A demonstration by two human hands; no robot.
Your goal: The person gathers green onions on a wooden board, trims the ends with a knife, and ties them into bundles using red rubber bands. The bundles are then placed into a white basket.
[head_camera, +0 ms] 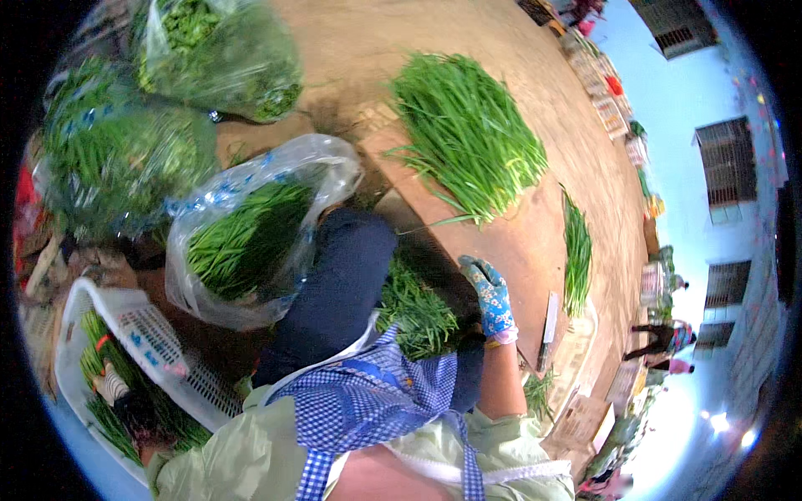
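Observation:
My left hand (114, 383), in a striped glove with a dark cuff, reaches into a white plastic basket (150, 325). Its fingers rest on a bunch of long green chives (93, 329) bound with a red band; whether they close around it is unclear. In a blue floral glove, my right hand (492, 297) is over the near edge of a brown board (526, 250) and holds nothing visible. Farther along the board lies a large loose pile of chives (467, 138). A knife (549, 329) with a dark handle lies at the board's right edge.
A clear plastic bag (250, 244) of chives stands open by my knee. Beyond are filled bags of greens (219, 62). Cut greens (416, 310) lie between my legs, and a small chive bunch (576, 257) lies right of the board. People (664, 335) stand in the distance.

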